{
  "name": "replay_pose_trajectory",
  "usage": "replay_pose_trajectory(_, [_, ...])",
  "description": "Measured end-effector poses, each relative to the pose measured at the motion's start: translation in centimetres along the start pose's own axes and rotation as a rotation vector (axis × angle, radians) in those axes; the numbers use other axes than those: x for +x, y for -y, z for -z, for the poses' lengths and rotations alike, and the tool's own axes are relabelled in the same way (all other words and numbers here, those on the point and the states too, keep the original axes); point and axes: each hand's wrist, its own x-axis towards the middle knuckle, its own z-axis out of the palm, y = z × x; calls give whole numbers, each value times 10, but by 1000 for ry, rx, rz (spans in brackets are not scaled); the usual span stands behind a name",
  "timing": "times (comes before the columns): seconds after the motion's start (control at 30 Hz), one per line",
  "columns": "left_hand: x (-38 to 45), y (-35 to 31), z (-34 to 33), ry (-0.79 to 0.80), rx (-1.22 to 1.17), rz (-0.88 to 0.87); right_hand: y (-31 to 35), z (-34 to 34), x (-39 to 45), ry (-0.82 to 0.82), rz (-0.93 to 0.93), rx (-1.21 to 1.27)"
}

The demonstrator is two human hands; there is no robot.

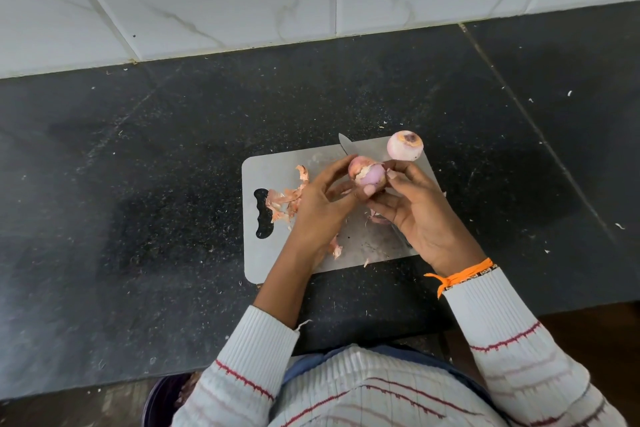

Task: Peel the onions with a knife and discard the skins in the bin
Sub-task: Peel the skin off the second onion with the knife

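- Two onions are in view: a half-peeled onion (pixel 367 174) held up between both hands above the cutting board (pixel 273 170), and a peeled onion (pixel 405 146) resting at the board's far right corner, cut end facing up.
- The left hand (pixel 320 204) curls round the half-peeled onion from the left, its thumb pressed under the pale purple flesh and its fingers wrapped over the side that still carries papery skin.
- The right hand (pixel 420 211) pinches at the onion's right side, thumb and forefinger closed on a flap of skin at the edge of the bare patch; the other fingers are bent beneath.
- A knife (pixel 347 145) lies on the board behind the hands; only the blade tip shows clearly, poking out past the far edge, and neither hand holds it.
- Loose onion skins (pixel 285 199) lie in a pile on the left part of the board beside its handle slot, with smaller scraps near the front edge and under the right hand.
- The board sits on a dark speckled countertop (pixel 138 184), which is dotted with tiny flakes.
- A dark round bin (pixel 162 399) shows at the bottom left, below the counter edge, partly hidden by the left sleeve.
- An orange thread (pixel 460 276) is tied at the right wrist, just above the striped white sleeve cuff.
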Motion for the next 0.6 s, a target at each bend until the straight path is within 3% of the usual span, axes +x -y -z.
replay_pose_trajectory(0.23, [-1, 0, 3, 79, 55, 19, -3, 2, -1, -50, 105, -451])
replay_pose_trajectory(0.37, [1, 3, 7, -16, 36, 80, -1, 7, 0, -128, 312, -725])
replay_pose_trajectory(0.6, [1, -1, 11, 11, 2, 55, -3, 10, 4, -32, 454, -746])
